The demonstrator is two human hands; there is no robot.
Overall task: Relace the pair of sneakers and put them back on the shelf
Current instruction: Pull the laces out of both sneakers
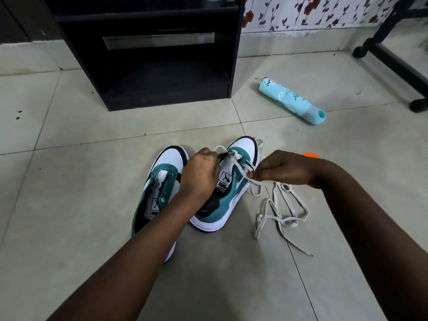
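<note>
**Lacing the right-hand sneaker on the tiled floor**

Farthest left of the pair, the unlaced sneaker [159, 193] lies flat on the tiled floor [69, 140], toe pointing away, its eyelets bare and its tongue showing; the left forearm crosses over its heel. Behind it, at the top, stands the black shelf unit [148, 54], its lower compartment open towards the camera.

Just beside that shoe is the second sneaker [231, 181], teal and white, tilted on its side with the sole edge showing. The left hand [200, 173] is curled over its tongue, fingers pinching the lace [243, 167] near the front eyelets. The right hand [286, 169] pinches the same lace on the shoe's other side, fingers closed tightly on it.

Below the right hand, a loose lace [281, 216] lies tangled in loops on the floor, near the tilted shoe. Something orange [310, 154] peeks out behind the right wrist. Farther back on the right, a light blue spray can [291, 100] lies on its side, well apart from the sneakers.
</note>
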